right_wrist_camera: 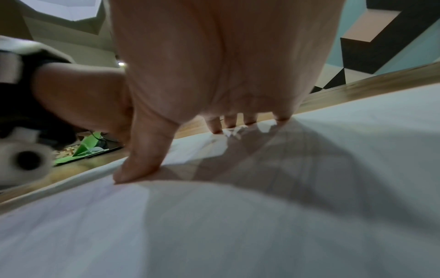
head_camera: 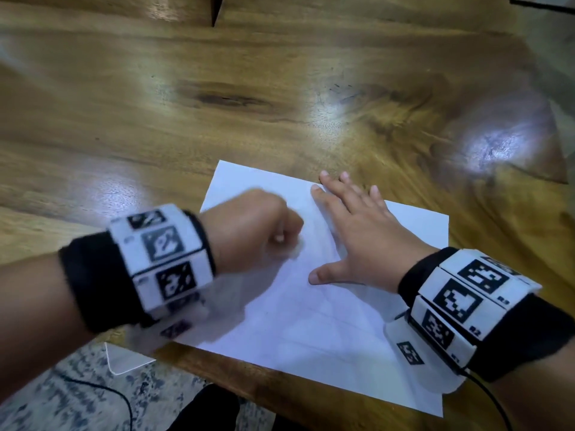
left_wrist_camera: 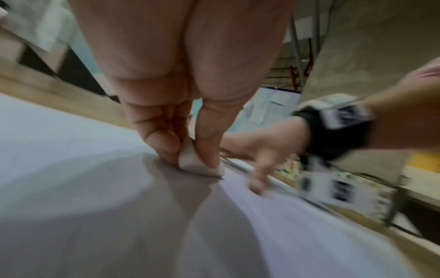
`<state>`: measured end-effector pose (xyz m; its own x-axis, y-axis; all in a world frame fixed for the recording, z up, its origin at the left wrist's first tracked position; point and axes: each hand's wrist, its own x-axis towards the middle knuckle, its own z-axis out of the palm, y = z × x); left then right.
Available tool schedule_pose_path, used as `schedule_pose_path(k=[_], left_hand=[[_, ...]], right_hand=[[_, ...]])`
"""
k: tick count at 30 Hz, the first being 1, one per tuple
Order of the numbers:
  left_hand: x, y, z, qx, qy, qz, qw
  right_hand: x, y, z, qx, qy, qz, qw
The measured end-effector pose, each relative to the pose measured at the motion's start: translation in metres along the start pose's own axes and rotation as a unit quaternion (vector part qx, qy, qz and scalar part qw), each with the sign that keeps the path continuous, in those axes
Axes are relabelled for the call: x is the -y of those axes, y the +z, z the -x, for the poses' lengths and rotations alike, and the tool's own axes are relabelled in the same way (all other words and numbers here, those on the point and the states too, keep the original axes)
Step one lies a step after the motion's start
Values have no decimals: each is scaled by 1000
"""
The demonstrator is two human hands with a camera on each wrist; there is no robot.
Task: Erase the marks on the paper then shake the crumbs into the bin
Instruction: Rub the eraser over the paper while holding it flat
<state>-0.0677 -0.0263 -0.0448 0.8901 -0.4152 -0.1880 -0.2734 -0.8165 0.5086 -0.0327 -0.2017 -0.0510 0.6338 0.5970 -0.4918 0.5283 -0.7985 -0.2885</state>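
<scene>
- Left hand (head_camera: pixel 258 231) curled, pinching eraser (left_wrist_camera: pixel 197 163) between thumb and fingertips, low edge pressed onto paper (head_camera: pixel 311 321) to rub marks.
- Right hand (head_camera: pixel 357 231) spread flat, fingers reaching past far edge, likely pinning sheet against rubbing.
- Paper flat at near edge of bench (head_camera: pixel 280 88).
- Faint lines left; bin unseen.

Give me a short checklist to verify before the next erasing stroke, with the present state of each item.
1. Eraser pinched firmly in the left hand: ok.
2. Eraser touching the paper: ok.
3. Right hand pressing flat to hold the paper: ok.
4. Paper lying fully on the table: not ok, its near corner overhangs the edge.
5. Marks left to erase: cannot tell, only faint lines show.
6. Bin within reach: cannot tell, none in view.
</scene>
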Motion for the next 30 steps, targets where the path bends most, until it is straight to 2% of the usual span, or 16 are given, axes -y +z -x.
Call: schedule_pose_path(k=[2, 3, 4, 7, 10, 12, 14, 15, 19, 21, 23, 25, 27, 28, 30], left_hand=[[-4, 6, 13, 71, 2, 26, 997], [-3, 5, 11, 83, -8, 29, 996], [-1, 0, 5, 69, -23, 24, 997], [3, -14, -24, -24, -80, 15, 996], [-1, -7, -23, -35, -83, 19, 996], [-6, 3, -4, 12, -37, 24, 999], [-9, 6, 6, 85, -28, 40, 995], [-7, 4, 4, 89, -31, 42, 995], [0, -10, -24, -35, -79, -10, 996], [0, -7, -18, -49, -59, -9, 997], [-2, 4, 2, 1, -4, 5, 1000], [-5, 10, 20, 74, -24, 75, 994], [-2, 7, 20, 113, -44, 77, 990], [-1, 1, 12, 98, -46, 47, 993], [5, -13, -11, 10, -81, 14, 997]], right_hand=[[0, 0, 0, 0, 0, 2, 1000], [0, 0, 0, -1, -1, 3, 1000], [0, 0, 1, -1, -1, 3, 1000], [1, 0, 1, -1, 0, -1, 1000], [1, -1, 0, 0, 0, -3, 1000], [1, -1, 0, 1, 1, -1, 1000], [0, -2, 1, 0, 1, 1, 1000], [0, -1, 1, 1, 0, 2, 1000], [1, 1, 1, -1, -2, 1, 1000], [0, 0, 1, -3, -2, -2, 1000], [0, 0, 0, 0, -1, -1, 1000], [0, 0, 0, 1, -2, 2, 1000], [0, 0, 1, 1, -3, 6, 1000], [0, 0, 0, 1, -4, 6, 1000], [0, 0, 0, 0, -3, 3, 1000]])
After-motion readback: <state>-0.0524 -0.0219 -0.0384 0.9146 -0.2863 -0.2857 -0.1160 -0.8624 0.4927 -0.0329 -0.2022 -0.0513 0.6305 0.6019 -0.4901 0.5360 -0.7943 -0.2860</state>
